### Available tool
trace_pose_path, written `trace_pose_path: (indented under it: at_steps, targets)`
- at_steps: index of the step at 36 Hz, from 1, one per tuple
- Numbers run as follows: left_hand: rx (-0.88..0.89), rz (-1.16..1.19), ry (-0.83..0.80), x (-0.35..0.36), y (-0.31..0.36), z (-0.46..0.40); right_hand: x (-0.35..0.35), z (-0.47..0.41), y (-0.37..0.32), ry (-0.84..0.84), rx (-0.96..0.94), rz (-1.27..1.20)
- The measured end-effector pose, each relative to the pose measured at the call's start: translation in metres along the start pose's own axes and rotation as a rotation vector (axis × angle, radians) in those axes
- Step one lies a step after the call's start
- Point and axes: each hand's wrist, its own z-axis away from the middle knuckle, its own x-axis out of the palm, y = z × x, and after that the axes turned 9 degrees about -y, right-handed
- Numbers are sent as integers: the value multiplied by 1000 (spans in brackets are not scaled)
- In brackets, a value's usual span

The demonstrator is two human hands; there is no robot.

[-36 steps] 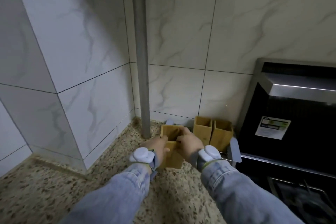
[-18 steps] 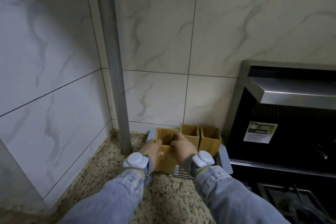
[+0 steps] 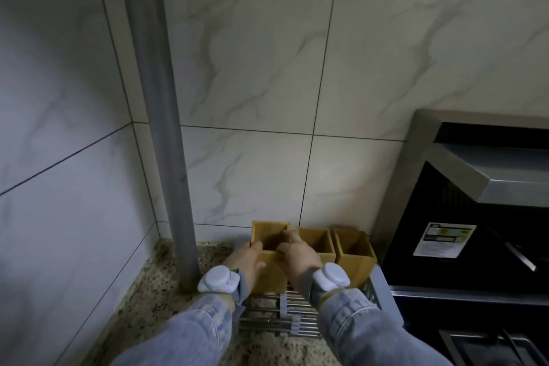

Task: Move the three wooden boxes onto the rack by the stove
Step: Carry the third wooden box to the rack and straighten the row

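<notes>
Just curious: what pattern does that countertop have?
Speckled granite countertop: beige with dark brown and black flecks, clearest in the head view.

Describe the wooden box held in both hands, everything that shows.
The held wooden box is a small, open-topped, square container of light yellowish wood with thin walls and a dark, seemingly empty inside. It stands upright at the left end of a row, beside two similar boxes, over the metal rack near the grey pipe. The left hand grips its left side; the right hand grips the right, a finger hooked over the rim. Its base is hidden, so whether it rests on the rack is unclear.
</notes>
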Motion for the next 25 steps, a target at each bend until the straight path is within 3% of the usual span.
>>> trace_pose_path:
  at_steps: [10,25]
  targets:
    - [37,28,7,12,-24,-39,14,-33,6,-14,95,61]
    - [18,72,-50,24,-36,-70,25,-58,17,-17,55,65]
